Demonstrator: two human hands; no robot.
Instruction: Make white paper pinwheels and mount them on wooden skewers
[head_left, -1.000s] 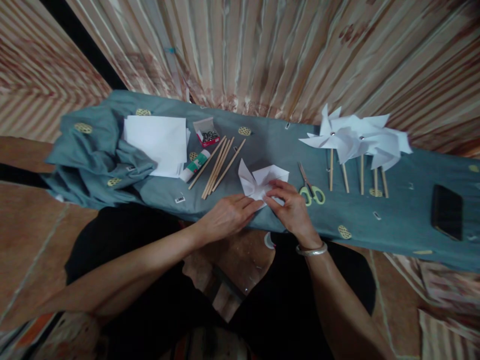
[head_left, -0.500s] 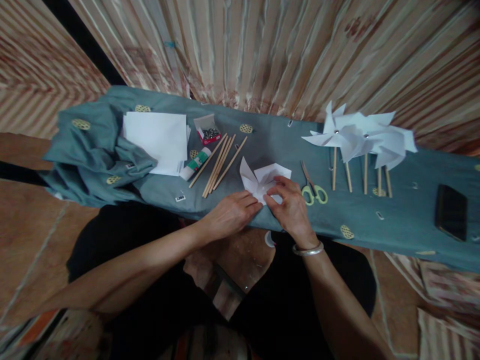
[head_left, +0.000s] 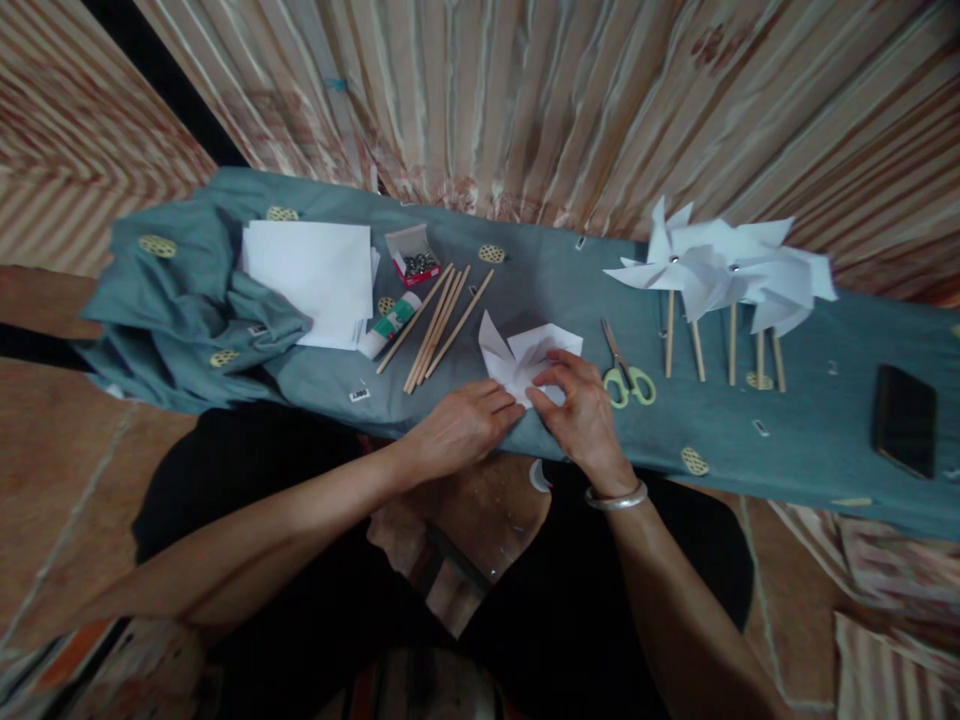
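Observation:
A white paper pinwheel [head_left: 525,362], cut and partly folded with one blade standing up, lies near the front edge of the cloth-covered table. My left hand [head_left: 466,425] grips its lower left edge, fingers pressed together. On the other side my right hand [head_left: 574,405], with a silver bracelet at the wrist, pinches the paper between thumb and fingers. Parts of the paper under both hands are hidden. Just right of my right hand lie green-handled scissors [head_left: 628,383], blades pointing away. Several wooden sticks [head_left: 442,325] rest to the left of the paper.
A glue stick [head_left: 391,325] and a small open box of metal pins [head_left: 417,262] lie left of centre, beside a stack of white paper [head_left: 311,280]. Several finished pinwheels [head_left: 731,265] on sticks lie at the right. A dark phone [head_left: 904,420] sits near the right end.
Hardly anything differs. Both hands keep their hold on the paper, and the view has shifted very slightly.

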